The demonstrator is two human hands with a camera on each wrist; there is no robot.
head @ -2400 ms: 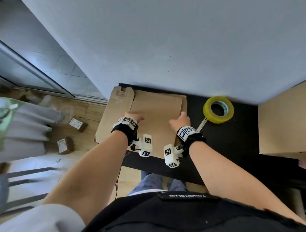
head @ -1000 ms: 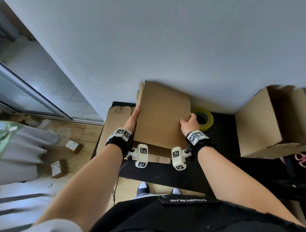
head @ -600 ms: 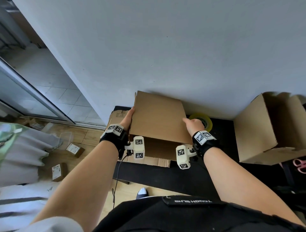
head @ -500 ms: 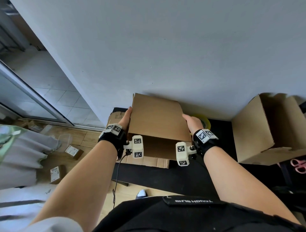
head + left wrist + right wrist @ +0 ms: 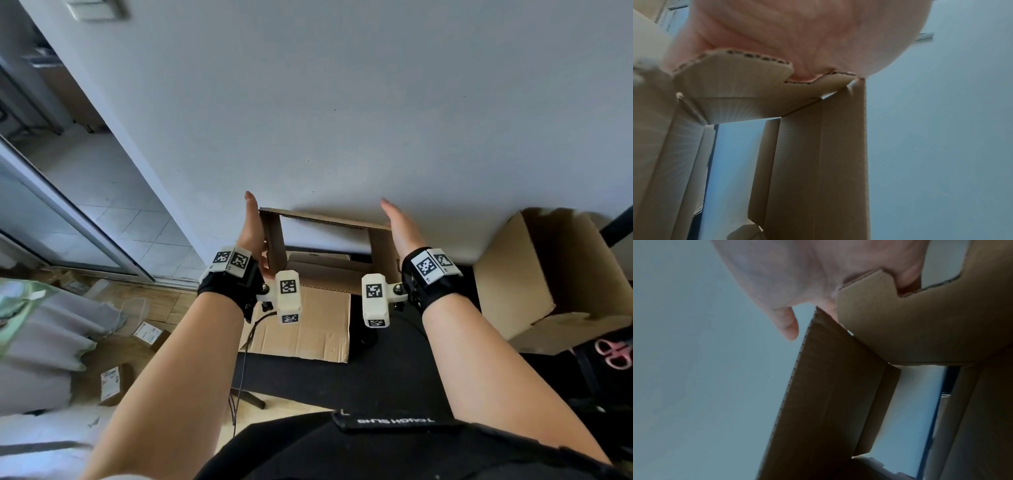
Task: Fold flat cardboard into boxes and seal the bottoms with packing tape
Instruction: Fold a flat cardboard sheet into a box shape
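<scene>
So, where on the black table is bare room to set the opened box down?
Bare black table lies along the near edge, between the flat cardboard and the finished box. The far side by the wall is crowded: both hands press the opened box there.

A black table [image 5: 394, 373] stands against the pale wall. A flat sheet of cardboard [image 5: 308, 329] lies on its left part, reaching to the table's left edge. At the right end sits an opened box [image 5: 534, 274], tipped on its side with the mouth toward the wall. Just right of its near corner lie pink scissors [image 5: 615, 351], partly cut off by the frame; whether they rest on the table or on something dark there is hard to tell.
</scene>
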